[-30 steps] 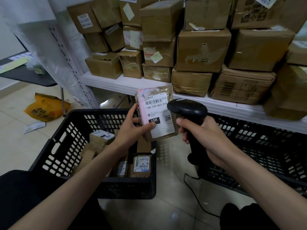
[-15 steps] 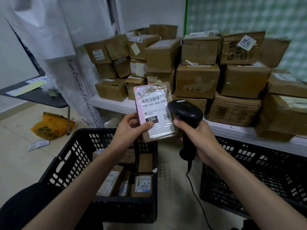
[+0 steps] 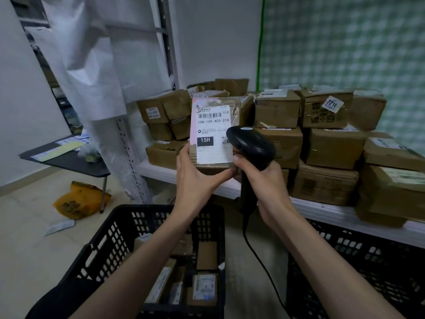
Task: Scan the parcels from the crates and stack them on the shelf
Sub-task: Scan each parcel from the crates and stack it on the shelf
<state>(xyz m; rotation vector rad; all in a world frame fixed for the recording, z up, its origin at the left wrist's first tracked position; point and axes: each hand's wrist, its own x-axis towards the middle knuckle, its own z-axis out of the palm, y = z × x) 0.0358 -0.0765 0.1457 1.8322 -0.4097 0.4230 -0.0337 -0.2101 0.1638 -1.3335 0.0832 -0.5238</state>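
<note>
At far left, a dark bench (image 3: 69, 162) carries yellow and white papers, and below it on the floor lie a yellow bag (image 3: 80, 201) and a white slip of paper (image 3: 60, 226). Next to the right, white sheeting (image 3: 92, 65) hangs over a perforated shelf upright (image 3: 126, 153). Low in the foreground stands the left black crate (image 3: 110, 240), holding several small labelled parcels (image 3: 204, 288) in its bottom. Above that crate the left hand (image 3: 195, 178) makes its grip on the lower end of a held parcel (image 3: 213, 132), thumb running under the bottom edge and fingers behind, so the parcel stands upright with its white label facing the camera; the label reads 15H-159-A03-210 with a black 15H block. Just beside it, touching the parcel's lower right corner, the right hand (image 3: 264, 180) is wrapped tightly around the handle of a black barcode scanner (image 3: 250, 146), whose head overlaps the label's right edge; its cable (image 3: 259, 261) drops down between the crates. Behind both hands the white shelf (image 3: 326, 210) bears stacked brown cardboard boxes (image 3: 278, 111), one marked 721L on a white sticker. Lower right sits the right black crate (image 3: 368, 268), its contents too dark to tell, and a green checked wall (image 3: 345, 42) rises behind the boxes.
</note>
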